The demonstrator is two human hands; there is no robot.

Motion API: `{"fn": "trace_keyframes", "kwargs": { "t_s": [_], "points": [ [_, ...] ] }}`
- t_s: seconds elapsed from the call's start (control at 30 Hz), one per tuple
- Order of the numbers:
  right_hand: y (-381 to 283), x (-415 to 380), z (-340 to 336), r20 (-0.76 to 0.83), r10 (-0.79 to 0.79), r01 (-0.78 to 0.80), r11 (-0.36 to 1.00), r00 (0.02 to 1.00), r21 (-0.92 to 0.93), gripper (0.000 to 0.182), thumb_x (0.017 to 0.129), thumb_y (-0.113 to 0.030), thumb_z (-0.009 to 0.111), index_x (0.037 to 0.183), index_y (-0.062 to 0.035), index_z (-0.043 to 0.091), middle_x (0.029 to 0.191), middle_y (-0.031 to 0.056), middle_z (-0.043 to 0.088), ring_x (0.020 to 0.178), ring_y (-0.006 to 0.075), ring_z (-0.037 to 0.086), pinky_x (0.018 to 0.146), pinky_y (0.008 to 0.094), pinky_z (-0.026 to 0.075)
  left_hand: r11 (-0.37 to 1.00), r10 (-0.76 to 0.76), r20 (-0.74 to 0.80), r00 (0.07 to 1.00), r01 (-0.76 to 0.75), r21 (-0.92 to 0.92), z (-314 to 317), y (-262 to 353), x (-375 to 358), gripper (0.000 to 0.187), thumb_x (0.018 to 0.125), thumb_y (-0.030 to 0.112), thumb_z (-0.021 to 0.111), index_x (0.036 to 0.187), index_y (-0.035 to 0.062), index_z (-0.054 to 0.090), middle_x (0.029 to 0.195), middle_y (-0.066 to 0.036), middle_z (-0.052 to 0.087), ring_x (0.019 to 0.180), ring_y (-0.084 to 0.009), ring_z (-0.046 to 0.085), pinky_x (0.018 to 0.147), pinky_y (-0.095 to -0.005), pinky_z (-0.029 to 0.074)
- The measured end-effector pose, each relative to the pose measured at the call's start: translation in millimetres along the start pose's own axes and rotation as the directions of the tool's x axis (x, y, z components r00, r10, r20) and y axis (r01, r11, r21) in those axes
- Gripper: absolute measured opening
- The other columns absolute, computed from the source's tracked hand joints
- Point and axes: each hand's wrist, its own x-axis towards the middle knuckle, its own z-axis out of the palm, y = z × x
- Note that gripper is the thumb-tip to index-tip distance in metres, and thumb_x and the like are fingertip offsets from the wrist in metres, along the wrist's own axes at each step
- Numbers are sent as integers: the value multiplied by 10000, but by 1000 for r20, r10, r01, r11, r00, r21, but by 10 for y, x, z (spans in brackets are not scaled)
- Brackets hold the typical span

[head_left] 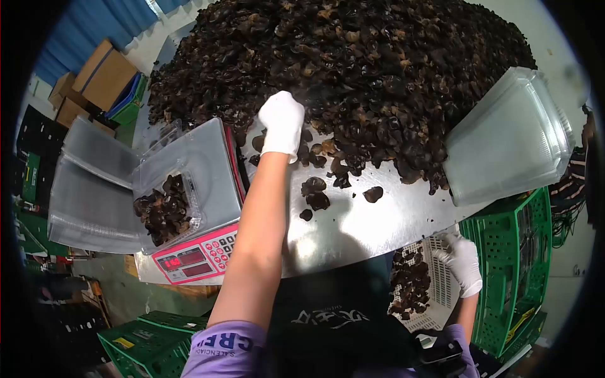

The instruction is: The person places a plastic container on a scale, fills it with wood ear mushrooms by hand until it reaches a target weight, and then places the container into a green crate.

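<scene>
My left hand (282,120), in a white glove, is closed at the near edge of a big heap of dark wood ear mushrooms (353,75). Its fingers curl away from view, so what they hold, if anything, is hidden. At lower right, my right hand (463,266), also gloved, is at the rim of a pale slotted basket (441,286), fingers stretched and apart. Wood ear pieces (409,283) lie inside that basket. On the left, a clear plastic box (196,211) with some wood ears sits on a digital scale (217,173) with a red front panel.
Stacked clear plastic trays stand left of the scale (94,195) and at the table's right side (510,138). A few loose wood ears (373,194) lie on the metal table (353,233). Green crates (504,264) stand beside the basket, others (148,343) at lower left.
</scene>
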Motion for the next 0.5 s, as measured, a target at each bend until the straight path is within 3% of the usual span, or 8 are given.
{"fn": "trace_keyframes", "kwargs": {
  "t_s": [0.13, 0.17, 0.2, 0.27, 0.3, 0.37, 0.43, 0.5],
  "points": [
    [-408, 272, 57, -185, -24, 77, 956, 982, 284, 272, 804, -122, 758, 1051, -22, 700, 872, 122, 682, 746, 187, 669, 698, 293, 526, 985, 174, -85, 981, -175, -4, -321, -51, -513, 175, 797, 196, 590, 805, 66, 707, 844, -165, 696, 831, -353, 678, 750, -444, 536],
    [-537, 404, 229, -236, -35, 173, 783, 971, 597, 272, 846, -112, 735, 1089, 1, 687, 903, 90, 685, 799, 151, 659, 738, 272, 535, 972, 229, -85, 970, -233, -29, -433, 14, -738, 172, 805, 194, 587, 795, 59, 691, 825, -167, 687, 810, -352, 674, 736, -448, 533],
    [-801, 508, 234, -67, -60, 88, 532, 996, 842, 306, 894, -93, 693, 1167, 34, 640, 996, 83, 683, 876, 147, 653, 800, 276, 538, 956, 283, -70, 956, -288, -60, -483, 88, -961, 161, 812, 200, 599, 796, 66, 688, 850, -145, 685, 823, -337, 669, 732, -443, 527],
    [-1134, 773, 552, 4, -203, -3, 2, 979, 1000, 421, 1016, -229, 512, 1343, 35, 497, 1206, 122, 624, 1052, 166, 620, 937, 297, 497, 842, 539, -97, 837, -535, 70, -456, 159, -1478, 145, 818, 224, 629, 817, 92, 686, 913, -94, 670, 863, -299, 651, 735, -423, 512],
    [-1207, 935, 739, 95, -400, -257, -374, 912, 891, 489, 1032, -321, 467, 1388, 14, 457, 1239, 123, 608, 1080, 185, 609, 930, 307, 498, 689, 718, -100, 688, -685, 236, -418, 177, -1730, 141, 818, 243, 647, 836, 109, 688, 950, -65, 656, 892, -276, 639, 741, -407, 505],
    [-1528, 945, 582, 249, -296, -386, -697, 922, 604, 530, 1027, -349, 481, 1418, 4, 429, 1253, 121, 607, 1057, 181, 610, 898, 312, 505, 698, 669, 178, 721, -692, 182, -296, 396, -1981, 119, 780, 216, 656, 845, 119, 675, 977, -27, 626, 908, -245, 609, 753, -382, 488],
    [-1433, 929, 649, 329, -155, -330, -740, 931, 586, 435, 1024, -291, 483, 1340, 9, 488, 1149, 117, 618, 931, 168, 607, 780, 281, 514, 689, 722, 73, 688, -724, 4, -337, 368, -1985, 122, 770, 208, 663, 835, 106, 667, 949, -34, 625, 894, -245, 610, 746, -379, 489],
    [-863, 893, 954, 75, -433, -410, -763, 898, 500, 319, 1010, -220, 482, 1224, 12, 531, 1014, 96, 590, 787, 145, 554, 642, 242, 477, 646, 734, -127, 667, -743, -172, -346, 397, -1943, 126, 773, 207, 677, 804, 86, 659, 873, -52, 631, 862, -241, 620, 739, -381, 496]
  ]
}}
